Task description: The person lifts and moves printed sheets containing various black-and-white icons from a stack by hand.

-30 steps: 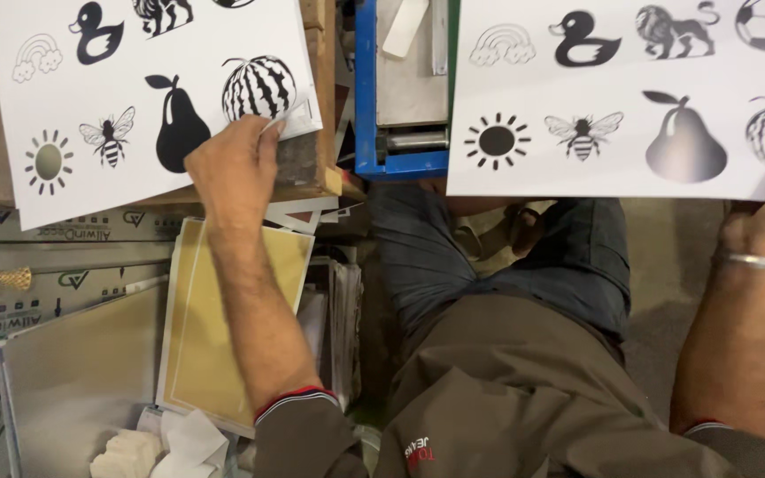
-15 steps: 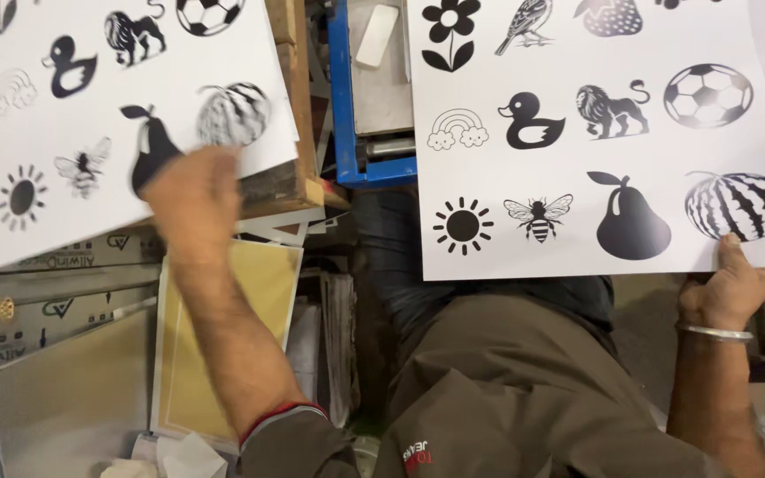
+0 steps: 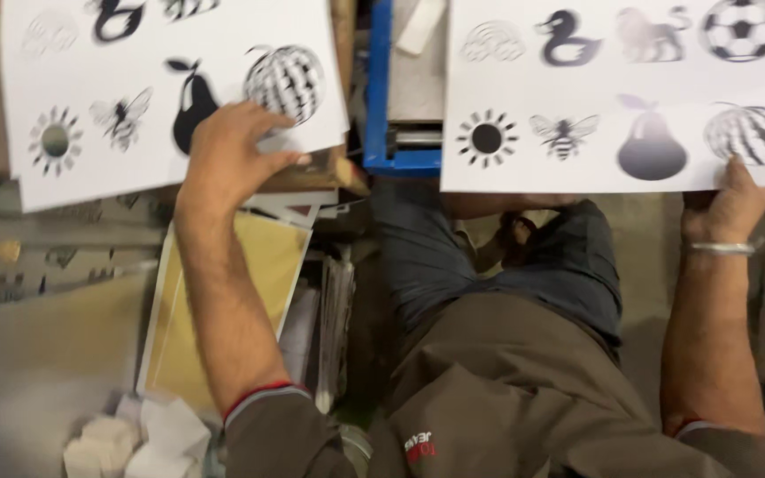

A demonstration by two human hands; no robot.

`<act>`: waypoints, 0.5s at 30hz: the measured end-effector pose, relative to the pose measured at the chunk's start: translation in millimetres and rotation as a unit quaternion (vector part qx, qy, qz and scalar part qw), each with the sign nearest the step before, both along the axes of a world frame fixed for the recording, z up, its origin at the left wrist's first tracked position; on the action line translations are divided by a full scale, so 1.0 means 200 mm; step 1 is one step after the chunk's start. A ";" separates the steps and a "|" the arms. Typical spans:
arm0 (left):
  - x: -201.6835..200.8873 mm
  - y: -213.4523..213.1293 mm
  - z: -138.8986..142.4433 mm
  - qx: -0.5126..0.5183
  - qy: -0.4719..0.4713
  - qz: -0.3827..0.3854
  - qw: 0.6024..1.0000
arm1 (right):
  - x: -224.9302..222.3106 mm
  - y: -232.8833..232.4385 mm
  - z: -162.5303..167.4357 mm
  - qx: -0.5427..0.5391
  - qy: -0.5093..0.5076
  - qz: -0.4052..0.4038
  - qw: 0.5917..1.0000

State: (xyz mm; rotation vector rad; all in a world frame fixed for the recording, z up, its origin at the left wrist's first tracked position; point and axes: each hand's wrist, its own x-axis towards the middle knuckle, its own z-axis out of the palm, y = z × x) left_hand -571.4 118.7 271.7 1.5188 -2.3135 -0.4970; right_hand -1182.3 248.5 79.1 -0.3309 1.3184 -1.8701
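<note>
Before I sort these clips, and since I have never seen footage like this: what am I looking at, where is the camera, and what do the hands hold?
The camera sits on a person's head and looks down at their own arms and lap. The left hand rests on a white sheet printed with black pictures: a sun, a bee, a pear, a watermelon. That sheet lies over cardboard. The right hand, with a metal bangle at the wrist, grips the lower edge of a second white sheet with similar pictures, plus a duck, a lion and a football. Below the left arm lie a yellow sheet and crumpled white paper. A blue frame stands between the sheets.
</note>
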 end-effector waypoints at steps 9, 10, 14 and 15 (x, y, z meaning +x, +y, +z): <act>0.22 -0.03 -0.20 0.013 0.130 0.047 0.990 | 0.18 0.15 -0.11 0.108 -0.018 0.157 0.981; 0.27 -0.06 -0.21 -0.020 0.133 0.093 0.986 | 0.20 0.15 -0.10 0.111 -0.014 0.169 0.979; 0.36 -0.14 -0.24 -0.292 0.232 0.299 0.878 | 0.38 0.09 0.05 0.081 -0.009 0.244 0.966; 0.30 -0.14 -0.27 -0.313 0.287 0.313 0.849 | 0.46 0.06 0.10 0.058 -0.022 0.268 0.961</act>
